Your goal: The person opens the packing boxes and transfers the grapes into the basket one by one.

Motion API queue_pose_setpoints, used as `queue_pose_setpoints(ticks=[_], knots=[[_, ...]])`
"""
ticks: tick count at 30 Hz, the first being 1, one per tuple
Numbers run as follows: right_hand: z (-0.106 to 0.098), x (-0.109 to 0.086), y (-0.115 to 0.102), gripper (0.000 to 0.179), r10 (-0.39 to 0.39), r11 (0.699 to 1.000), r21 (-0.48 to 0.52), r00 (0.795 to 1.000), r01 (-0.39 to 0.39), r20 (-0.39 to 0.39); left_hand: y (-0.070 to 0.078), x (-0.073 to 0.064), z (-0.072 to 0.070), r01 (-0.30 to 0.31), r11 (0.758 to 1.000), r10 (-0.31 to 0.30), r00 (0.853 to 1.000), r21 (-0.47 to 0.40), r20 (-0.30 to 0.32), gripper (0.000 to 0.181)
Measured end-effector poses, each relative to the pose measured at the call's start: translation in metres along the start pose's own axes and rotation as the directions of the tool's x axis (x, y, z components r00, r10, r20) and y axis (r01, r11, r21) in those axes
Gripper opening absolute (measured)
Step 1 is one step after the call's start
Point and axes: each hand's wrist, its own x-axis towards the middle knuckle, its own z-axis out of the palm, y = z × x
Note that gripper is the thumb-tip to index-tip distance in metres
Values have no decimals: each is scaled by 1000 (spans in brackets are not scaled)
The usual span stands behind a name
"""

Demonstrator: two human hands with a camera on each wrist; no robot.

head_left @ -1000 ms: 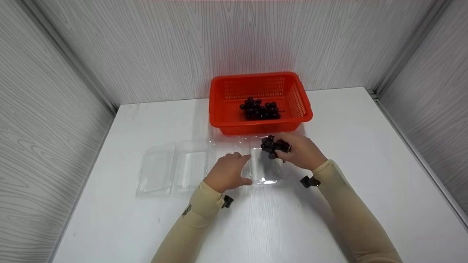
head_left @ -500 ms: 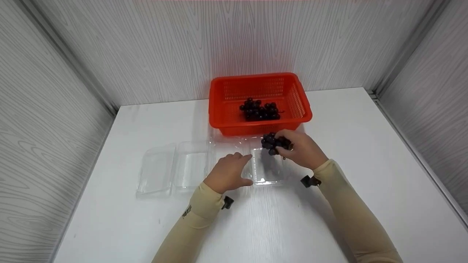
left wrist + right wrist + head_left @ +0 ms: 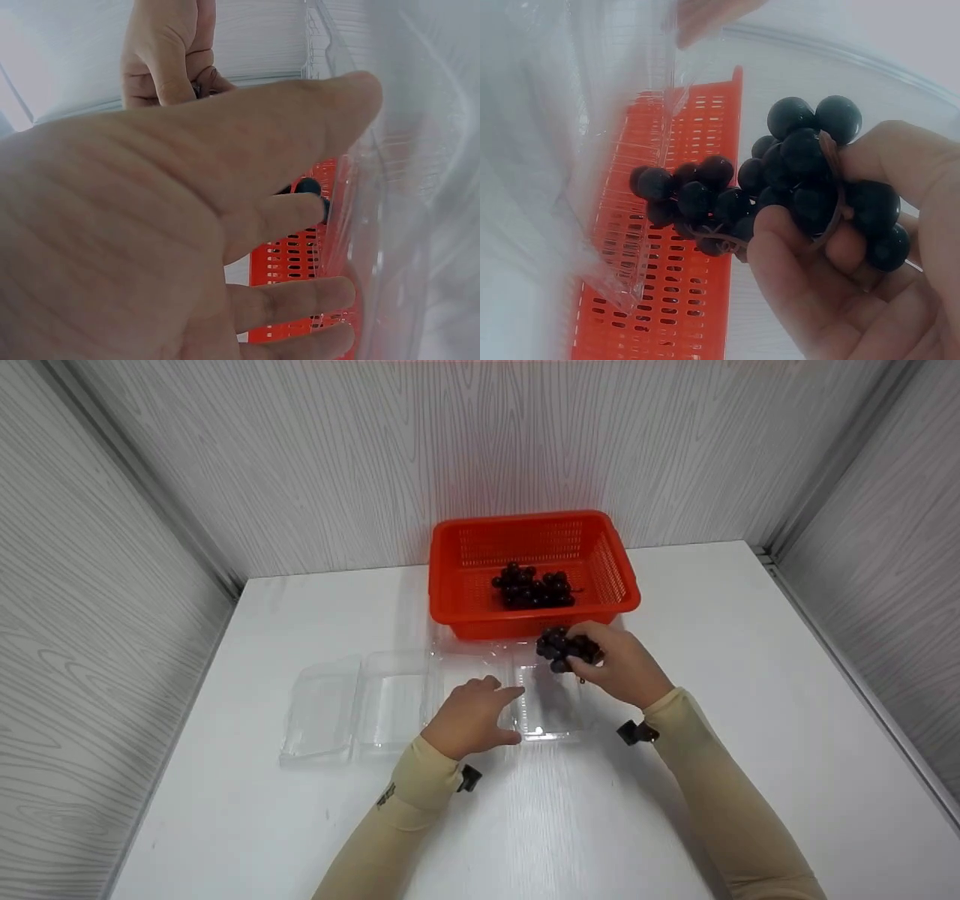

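My right hand pinches a bunch of dark grapes by its stem, over the right clear plastic box. In the right wrist view the held grapes show round and glossy, with a brown stem between thumb and fingers. My left hand is over the same box's left half, fingers spread and nothing in its grasp. The left wrist view shows the left hand beside clear plastic; whether its fingertips touch it I cannot tell.
A red perforated basket stands at the back against the wall, with more dark grapes inside. A second clear box lies unfolded on the left of the white table.
My right hand has risen slightly toward the basket with the grapes. The left hand has shifted a little to the right. The basket and the boxes have stayed in place.
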Motion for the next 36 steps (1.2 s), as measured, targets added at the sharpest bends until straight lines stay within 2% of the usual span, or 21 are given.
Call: queue_pose_setpoints(ticks=[9, 15, 22, 32, 36], knots=[[0, 1, -1, 31, 29, 998, 51, 999, -27, -37, 1, 0, 3, 7, 1000, -7, 1000, 21, -8, 66], [0, 1, -2, 33, 41, 998, 45, 997, -39, -60, 2, 0, 3, 21, 1000, -22, 1000, 20, 11, 67], [-1, 2, -3, 35, 50, 997, 56, 995, -45, -86, 3, 0, 4, 29, 999, -29, 1000, 14, -4, 67], [-4, 3, -3, 31, 32, 999, 45, 987, -25, -159, 4, 1, 3, 76, 997, -75, 996, -19, 52, 73], [-5, 2, -3, 31, 29, 998, 56, 984, -20, -175, 4, 2, 2, 76, 997, -75, 996, -15, 48, 77]])
